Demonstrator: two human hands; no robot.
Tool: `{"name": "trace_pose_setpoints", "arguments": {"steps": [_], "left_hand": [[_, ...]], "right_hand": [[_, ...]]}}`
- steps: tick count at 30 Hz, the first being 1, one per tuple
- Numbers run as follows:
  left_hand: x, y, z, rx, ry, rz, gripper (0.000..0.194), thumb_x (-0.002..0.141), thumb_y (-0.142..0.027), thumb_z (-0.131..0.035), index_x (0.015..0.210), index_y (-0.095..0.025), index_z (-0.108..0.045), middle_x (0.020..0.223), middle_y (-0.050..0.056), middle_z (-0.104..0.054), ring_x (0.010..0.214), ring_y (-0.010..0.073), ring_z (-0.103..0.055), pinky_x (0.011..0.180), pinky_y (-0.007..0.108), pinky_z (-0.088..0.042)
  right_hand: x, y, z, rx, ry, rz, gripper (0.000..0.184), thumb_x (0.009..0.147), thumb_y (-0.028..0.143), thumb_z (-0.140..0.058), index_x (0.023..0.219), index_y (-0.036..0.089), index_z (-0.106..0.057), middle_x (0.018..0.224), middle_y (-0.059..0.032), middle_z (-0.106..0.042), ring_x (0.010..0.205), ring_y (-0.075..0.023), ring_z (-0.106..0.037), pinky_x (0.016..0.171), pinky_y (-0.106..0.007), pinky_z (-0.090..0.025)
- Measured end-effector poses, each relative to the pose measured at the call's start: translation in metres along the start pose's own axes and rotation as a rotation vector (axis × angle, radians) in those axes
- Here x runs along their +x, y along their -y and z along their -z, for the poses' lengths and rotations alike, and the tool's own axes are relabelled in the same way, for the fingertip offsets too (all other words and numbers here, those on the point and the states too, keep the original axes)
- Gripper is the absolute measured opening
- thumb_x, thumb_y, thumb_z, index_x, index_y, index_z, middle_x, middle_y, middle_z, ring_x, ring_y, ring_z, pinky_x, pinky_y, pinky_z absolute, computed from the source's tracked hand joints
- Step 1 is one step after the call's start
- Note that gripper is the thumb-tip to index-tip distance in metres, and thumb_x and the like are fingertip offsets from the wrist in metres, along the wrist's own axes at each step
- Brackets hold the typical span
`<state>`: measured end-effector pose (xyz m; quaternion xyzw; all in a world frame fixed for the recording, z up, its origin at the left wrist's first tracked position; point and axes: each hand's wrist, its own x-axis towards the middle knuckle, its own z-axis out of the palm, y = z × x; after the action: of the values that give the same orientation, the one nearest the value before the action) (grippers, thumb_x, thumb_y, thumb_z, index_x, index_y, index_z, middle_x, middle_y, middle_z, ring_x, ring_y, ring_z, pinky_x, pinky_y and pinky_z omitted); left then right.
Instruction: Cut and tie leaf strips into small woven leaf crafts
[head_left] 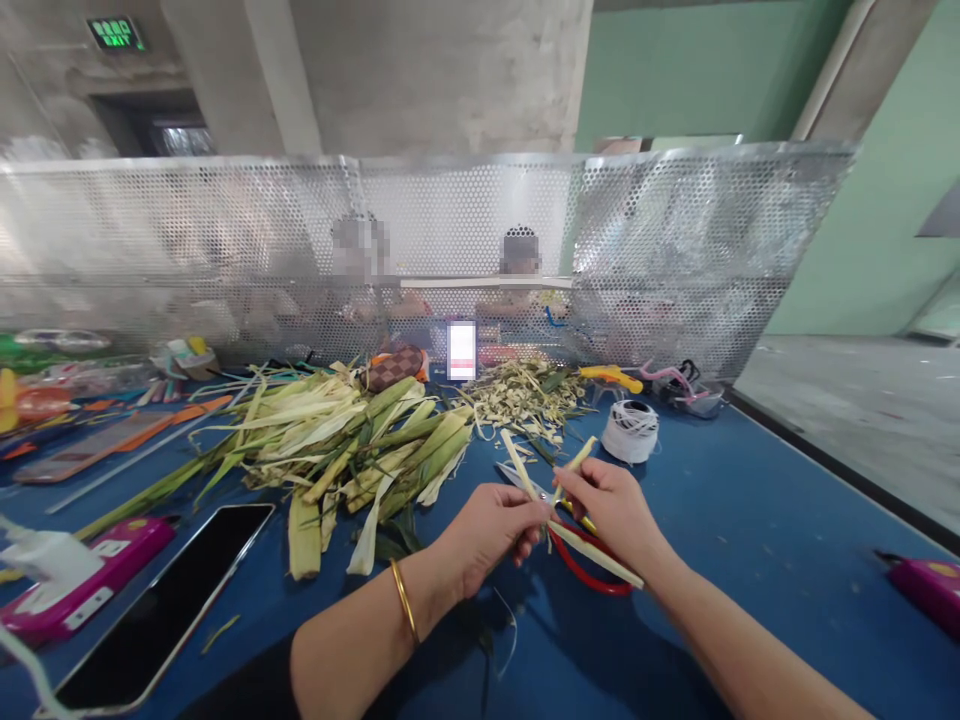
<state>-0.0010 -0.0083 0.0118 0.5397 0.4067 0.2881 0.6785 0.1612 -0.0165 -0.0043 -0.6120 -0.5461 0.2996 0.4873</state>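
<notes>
Hands (491, 525) pinch pale husk strips (596, 554) over red-handled scissors (611, 590)

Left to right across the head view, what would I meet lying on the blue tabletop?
Phone → checkered pouch → heap of small pale plant pieces → spool of white string → purple object at the right edge.

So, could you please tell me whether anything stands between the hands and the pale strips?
Nothing visible does: the left hand and the right hand both pinch the pale strips directly. The red-handled scissors lie beneath, not in between.
</notes>
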Motion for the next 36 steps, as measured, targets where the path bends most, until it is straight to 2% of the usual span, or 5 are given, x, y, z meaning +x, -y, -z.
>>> {"name": "trace_pose_setpoints", "arguments": {"steps": [5, 12, 22, 30, 36], "left_hand": [[-0.004, -0.003, -0.001, 0.131, 0.009, -0.029, 0.021, 0.070, -0.031, -0.063, 0.060, -0.013, -0.061, 0.045, -0.005, -0.046, 0.039, 0.0057, -0.038, 0.039, 0.020, -0.029], [-0.006, 0.001, -0.006, 0.271, 0.075, -0.043, 0.029, 0.069, -0.036, -0.062, 0.051, -0.015, -0.054, 0.043, -0.005, -0.047, 0.035, 0.0057, -0.040, 0.038, 0.020, -0.030], [-0.003, -0.005, 0.001, 0.101, 0.041, -0.032, 0.026, 0.069, -0.038, -0.066, 0.061, -0.013, -0.062, 0.053, 0.000, -0.058, 0.044, 0.0083, -0.052, 0.044, 0.019, -0.039], [-0.001, -0.004, 0.001, 0.001, -0.003, -0.021, 0.034, 0.074, -0.046, -0.063, 0.067, -0.013, -0.063, 0.058, 0.001, -0.060, 0.046, 0.0080, -0.052, 0.044, 0.019, -0.039], [-0.005, -0.003, -0.004, 0.108, 0.051, 0.001, 0.027, 0.068, -0.036, -0.067, 0.056, -0.014, -0.059, 0.052, 0.001, -0.059, 0.045, 0.0090, -0.053, 0.048, 0.021, -0.040]], "right_hand": [[-0.003, 0.014, 0.016, -0.362, -0.345, 0.339, 0.032, 0.083, 0.050, -0.053, 0.073, 0.021, -0.063, 0.073, -0.0026, -0.064, 0.068, -0.0173, -0.056, 0.063, -0.028, -0.040], [-0.007, 0.016, 0.004, -0.175, 0.184, 0.296, 0.022, 0.079, 0.035, -0.057, 0.062, 0.020, -0.060, 0.068, -0.0003, -0.062, 0.067, -0.0156, -0.057, 0.065, -0.027, -0.043], [-0.006, 0.011, 0.007, -0.364, -0.181, 0.524, 0.023, 0.085, 0.036, -0.053, 0.070, 0.021, -0.062, 0.076, -0.0038, -0.065, 0.079, -0.0196, -0.058, 0.079, -0.033, -0.041], [0.003, 0.013, 0.018, 0.064, 0.189, -0.117, 0.047, 0.071, 0.062, -0.058, 0.061, 0.017, -0.064, 0.062, -0.0037, -0.064, 0.062, -0.0177, -0.056, 0.062, -0.030, -0.042], [-0.001, 0.008, 0.006, 0.162, 0.143, -0.075, 0.034, 0.063, 0.049, -0.067, 0.063, 0.016, -0.066, 0.059, 0.0000, -0.060, 0.060, -0.0149, -0.051, 0.059, -0.028, -0.039]]}}
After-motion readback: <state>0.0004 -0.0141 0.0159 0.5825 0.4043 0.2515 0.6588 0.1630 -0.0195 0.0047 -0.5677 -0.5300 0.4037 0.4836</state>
